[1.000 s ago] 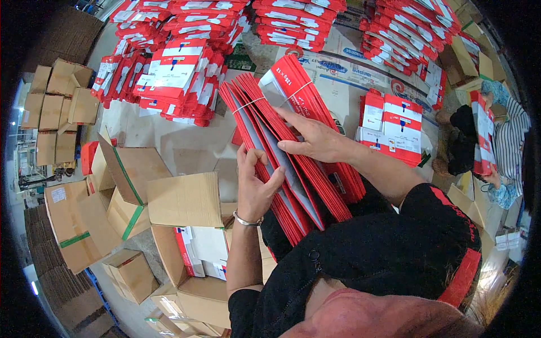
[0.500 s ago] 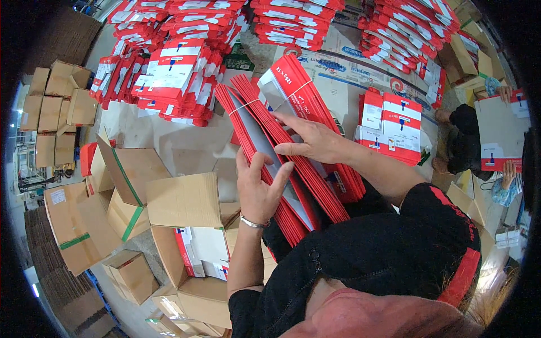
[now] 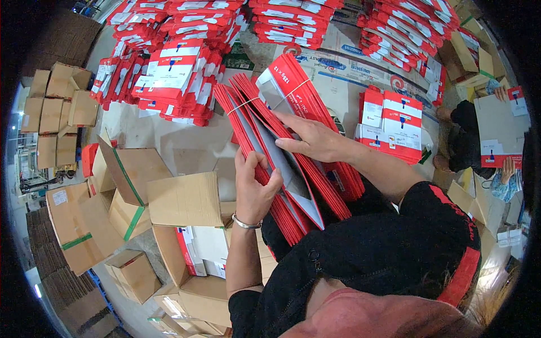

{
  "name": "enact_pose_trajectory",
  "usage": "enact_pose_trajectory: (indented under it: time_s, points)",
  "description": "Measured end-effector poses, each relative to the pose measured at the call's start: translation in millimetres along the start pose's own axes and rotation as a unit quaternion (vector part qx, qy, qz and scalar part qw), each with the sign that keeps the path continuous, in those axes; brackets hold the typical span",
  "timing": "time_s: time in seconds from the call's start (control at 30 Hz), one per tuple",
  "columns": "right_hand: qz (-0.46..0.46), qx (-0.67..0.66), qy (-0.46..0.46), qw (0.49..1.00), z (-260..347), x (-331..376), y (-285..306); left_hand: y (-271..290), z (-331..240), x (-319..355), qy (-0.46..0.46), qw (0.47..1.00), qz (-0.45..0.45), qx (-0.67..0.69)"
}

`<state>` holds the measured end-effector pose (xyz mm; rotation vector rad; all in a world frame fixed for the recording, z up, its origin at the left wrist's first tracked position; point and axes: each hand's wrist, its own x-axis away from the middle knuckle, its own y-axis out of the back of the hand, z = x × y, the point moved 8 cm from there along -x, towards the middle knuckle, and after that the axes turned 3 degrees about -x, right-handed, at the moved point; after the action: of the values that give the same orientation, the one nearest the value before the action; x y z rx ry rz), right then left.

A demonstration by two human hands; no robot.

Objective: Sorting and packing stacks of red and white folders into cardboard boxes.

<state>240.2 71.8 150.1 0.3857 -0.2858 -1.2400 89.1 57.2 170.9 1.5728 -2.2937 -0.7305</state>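
This looks like a packing place, in a workshop or a storeroom; I can't tell which. The big open box [image 3: 167, 253] has red and white card things inside. Left of the open box are more brown boxes [image 3: 93, 225] with green tape, and tall piles of flat brown card [image 3: 53, 259]. Past the open box, lots of red and white packs [image 3: 169, 73] lie in big heaps. Right of it are red bundles [image 3: 315, 179] with bands around them. The floor [image 3: 147, 243] is grey and plain. Far right of the open box, another person [image 3: 503, 188] holds a flat card sheet [image 3: 501, 127].
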Motion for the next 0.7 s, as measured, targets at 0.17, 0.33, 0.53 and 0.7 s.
enact_pose_trajectory:
  time_s: [0.17, 0.33, 0.53, 0.7]
  points:
    - [0.001, 0.007, 0.0, 1.0, 0.6, 0.0, -0.2, 0.9, -2.9, 1.5, 0.004, 1.0, 0.0, -0.016]
    - [-0.037, 0.006, 0.029, 0.999, 5.4, 0.4, 3.3, -4.2, -4.2, 3.2, 0.032, 0.999, -0.023, -0.025]
    - [-0.049, 0.01, 0.09, 0.995, 21.2, -0.5, 7.6, -7.8, -29.0, 1.0, -0.078, 0.984, -0.024, -0.161]
    - [-0.039, 0.112, 0.077, 0.99, 24.0, -5.6, 11.4, -17.1, -29.6, 1.0, -0.033, 0.982, -0.016, -0.184]
